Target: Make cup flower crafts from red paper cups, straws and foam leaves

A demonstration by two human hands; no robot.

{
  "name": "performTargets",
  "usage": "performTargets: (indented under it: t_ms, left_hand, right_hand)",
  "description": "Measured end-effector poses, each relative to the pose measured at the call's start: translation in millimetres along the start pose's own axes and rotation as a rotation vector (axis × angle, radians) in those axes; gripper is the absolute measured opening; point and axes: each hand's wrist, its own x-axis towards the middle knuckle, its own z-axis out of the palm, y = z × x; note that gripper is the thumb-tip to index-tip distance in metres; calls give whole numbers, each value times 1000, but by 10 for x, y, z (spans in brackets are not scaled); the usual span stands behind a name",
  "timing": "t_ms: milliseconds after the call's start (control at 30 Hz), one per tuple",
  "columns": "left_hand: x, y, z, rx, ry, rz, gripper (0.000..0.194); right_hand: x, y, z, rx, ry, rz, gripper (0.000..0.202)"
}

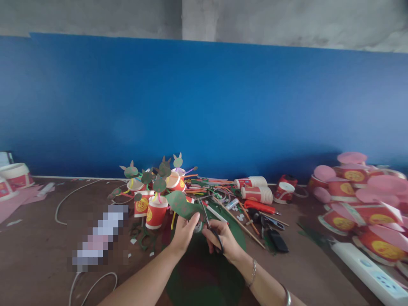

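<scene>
My left hand (185, 231) pinches a piece of green paper (182, 205) with a rounded outline, thumb on top. In my right hand (223, 238) is a pair of scissors (217, 239) with dark handles, its blades pointing up beside the paper's right edge. Whether the blades touch the paper I cannot tell. Just left of my hands stand several red paper cups (157, 214) with green paper figures (160, 184) and coloured strips attached. A large dark green sheet (204, 276) lies beneath my hands.
Stacked paper cups (255, 195), an orange-red tool (259, 207), a black object (278, 241) and thin sticks lie to the right. Farther right are red cups with pink paper (382, 185) and a white power strip (366, 270). A blue wall (204, 106) rises behind the table.
</scene>
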Motion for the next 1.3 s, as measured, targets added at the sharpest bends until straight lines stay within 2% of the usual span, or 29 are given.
performTargets:
  t_ms: [400, 667, 1100, 1300]
  left_hand:
    - [-4, 6, -5, -2, 38, -32, 25]
    - [11, -11, -18, -43, -22, -29, 23]
    - [-5, 38, 16, -33, 59, -26, 23]
    - [-2, 15, 1, -22, 52, -11, 25]
  right_hand:
    - [12, 40, -2, -3, 11, -5, 34]
    - [11, 46, -5, 19, 1, 17, 37]
    - [27, 69, -9, -10, -13, -26, 35]
    - [31, 68, -3, -7, -6, -25, 34]
